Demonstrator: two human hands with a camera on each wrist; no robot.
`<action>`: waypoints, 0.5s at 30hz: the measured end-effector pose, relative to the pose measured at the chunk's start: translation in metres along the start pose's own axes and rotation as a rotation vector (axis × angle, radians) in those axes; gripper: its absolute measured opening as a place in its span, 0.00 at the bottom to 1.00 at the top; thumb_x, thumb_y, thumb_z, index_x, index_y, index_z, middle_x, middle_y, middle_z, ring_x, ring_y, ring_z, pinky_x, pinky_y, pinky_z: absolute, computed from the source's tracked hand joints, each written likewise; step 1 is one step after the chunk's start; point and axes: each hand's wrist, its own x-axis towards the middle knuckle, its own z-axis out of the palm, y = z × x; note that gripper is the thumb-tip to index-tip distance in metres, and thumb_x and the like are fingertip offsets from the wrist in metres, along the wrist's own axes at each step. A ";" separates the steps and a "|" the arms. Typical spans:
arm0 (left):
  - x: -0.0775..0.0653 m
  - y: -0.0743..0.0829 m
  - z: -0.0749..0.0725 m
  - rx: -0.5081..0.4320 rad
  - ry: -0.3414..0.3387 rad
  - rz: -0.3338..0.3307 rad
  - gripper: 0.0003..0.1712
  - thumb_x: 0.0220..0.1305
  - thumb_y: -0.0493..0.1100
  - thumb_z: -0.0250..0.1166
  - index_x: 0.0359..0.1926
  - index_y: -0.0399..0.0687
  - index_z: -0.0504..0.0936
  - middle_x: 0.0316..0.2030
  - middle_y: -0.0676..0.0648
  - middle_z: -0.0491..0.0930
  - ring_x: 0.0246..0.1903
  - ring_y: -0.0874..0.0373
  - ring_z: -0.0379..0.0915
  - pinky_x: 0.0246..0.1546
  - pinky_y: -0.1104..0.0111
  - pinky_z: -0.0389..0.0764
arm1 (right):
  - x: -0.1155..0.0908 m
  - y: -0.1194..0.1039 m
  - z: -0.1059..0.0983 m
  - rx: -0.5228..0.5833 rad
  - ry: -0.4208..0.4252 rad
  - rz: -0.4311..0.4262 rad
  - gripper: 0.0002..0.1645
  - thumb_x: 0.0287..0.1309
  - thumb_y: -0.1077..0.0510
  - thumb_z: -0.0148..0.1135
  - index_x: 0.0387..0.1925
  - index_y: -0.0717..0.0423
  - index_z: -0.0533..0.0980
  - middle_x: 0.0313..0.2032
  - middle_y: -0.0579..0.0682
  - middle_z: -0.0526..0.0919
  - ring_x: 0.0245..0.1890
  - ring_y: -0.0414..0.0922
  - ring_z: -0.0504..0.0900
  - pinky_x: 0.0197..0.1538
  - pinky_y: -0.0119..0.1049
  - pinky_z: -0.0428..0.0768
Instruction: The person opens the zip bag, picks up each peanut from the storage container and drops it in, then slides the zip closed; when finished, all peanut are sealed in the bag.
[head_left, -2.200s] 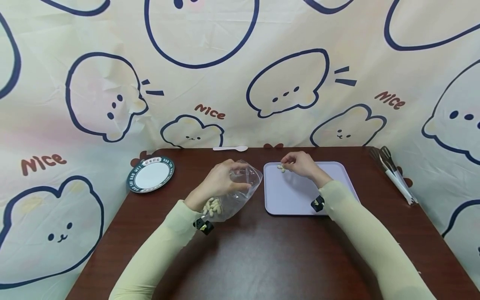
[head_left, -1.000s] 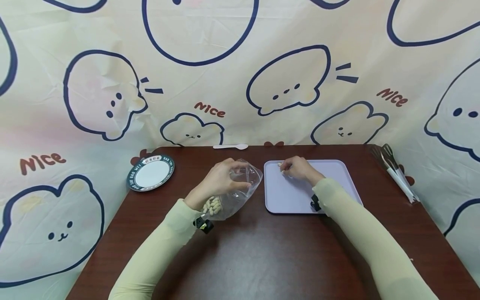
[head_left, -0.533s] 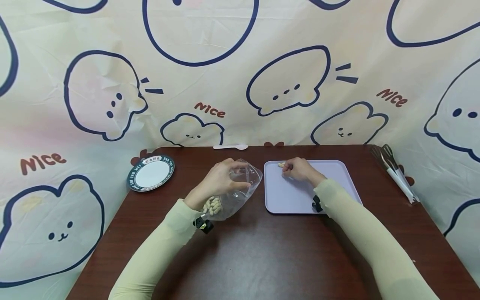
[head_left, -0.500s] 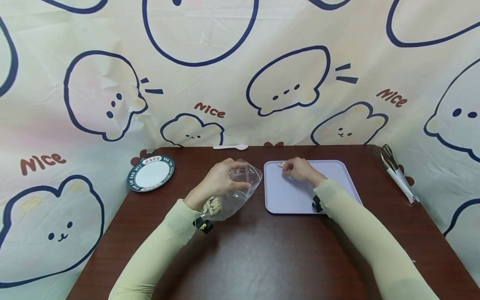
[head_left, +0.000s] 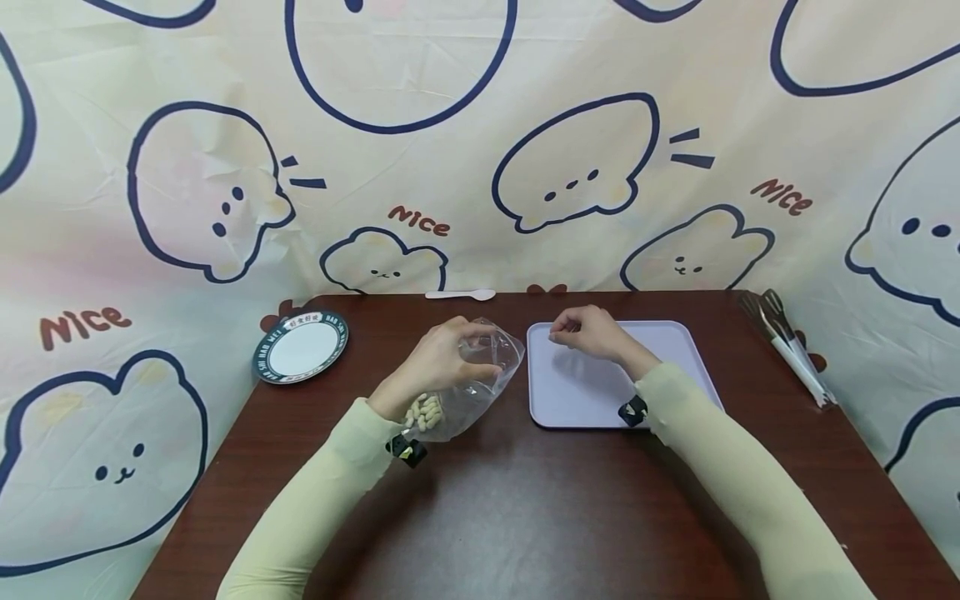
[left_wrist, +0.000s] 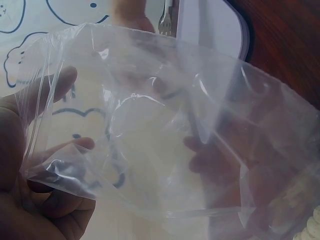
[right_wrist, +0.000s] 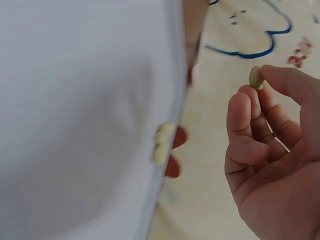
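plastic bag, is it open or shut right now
Open: in the head view the left hand holds the plastic bag with its mouth spread apart, and pale pieces show inside.

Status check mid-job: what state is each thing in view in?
Clear bag: mouth open, held
Left hand: holding the clear bag
Bagged pale pieces: clustered together
Right hand: pinching one piece
Pinched piece: held in the air
Tray: lying flat
Tray pieces: at the rim
Plate: face up
White spoon: lying down
Utensils: lying at the right
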 end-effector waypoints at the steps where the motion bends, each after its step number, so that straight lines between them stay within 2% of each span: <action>1: 0.000 0.000 0.000 0.000 -0.002 -0.002 0.39 0.52 0.59 0.76 0.65 0.58 0.77 0.42 0.50 0.76 0.38 0.56 0.71 0.34 0.66 0.74 | -0.002 -0.006 -0.002 0.018 0.002 -0.005 0.08 0.61 0.48 0.68 0.38 0.46 0.84 0.33 0.47 0.85 0.31 0.44 0.80 0.34 0.37 0.77; 10: 0.001 0.002 -0.001 0.002 -0.007 -0.006 0.40 0.52 0.59 0.76 0.66 0.58 0.76 0.44 0.47 0.77 0.40 0.55 0.73 0.35 0.66 0.75 | -0.016 -0.048 -0.012 0.070 0.000 -0.064 0.08 0.61 0.44 0.68 0.38 0.40 0.83 0.31 0.45 0.83 0.32 0.46 0.80 0.36 0.41 0.77; 15: 0.001 0.001 0.000 -0.004 -0.004 -0.003 0.39 0.52 0.59 0.76 0.66 0.58 0.77 0.44 0.48 0.77 0.40 0.55 0.73 0.34 0.66 0.75 | -0.024 -0.068 -0.012 0.074 -0.004 -0.116 0.07 0.61 0.46 0.68 0.39 0.40 0.84 0.32 0.44 0.84 0.33 0.45 0.78 0.36 0.40 0.77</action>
